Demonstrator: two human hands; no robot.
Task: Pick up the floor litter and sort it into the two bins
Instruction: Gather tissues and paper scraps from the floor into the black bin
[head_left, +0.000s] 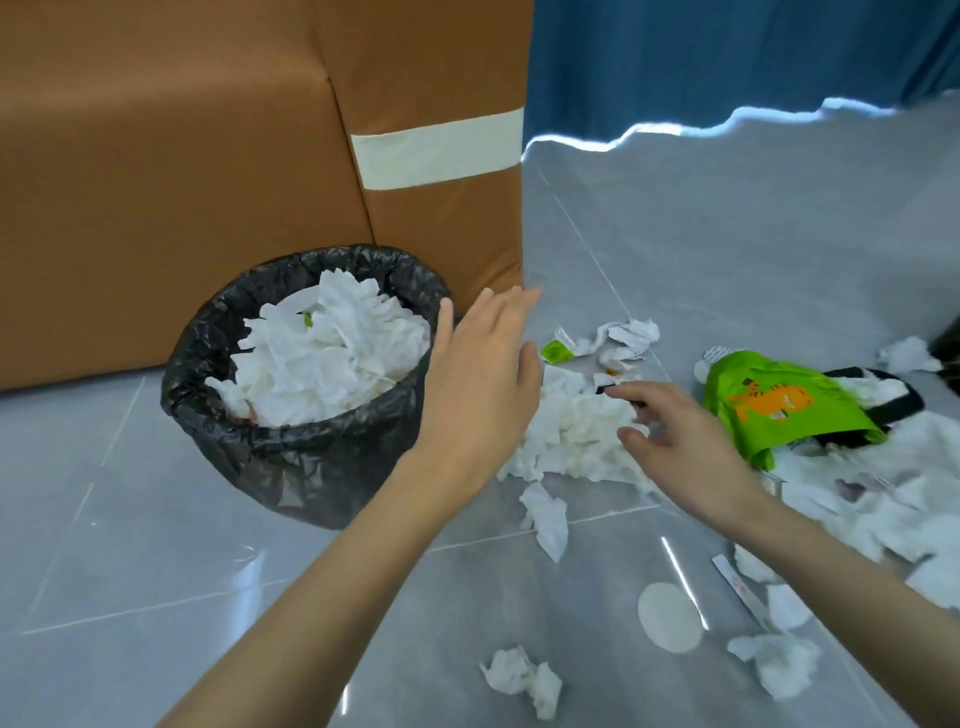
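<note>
My left hand (478, 364) and right hand (680, 441) are spread, empty; the green bag (779, 410) shows an orange tiger, no words I can read.

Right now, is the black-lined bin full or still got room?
Nearly full. Crumpled white tissues are heaped up to about the rim of the black-lined bin, which stands upright.

Grey tiled floor (156, 545) carries a lined bin (291, 457), crumpled tissues (576, 436) and a green wrapper (779, 405).
</note>
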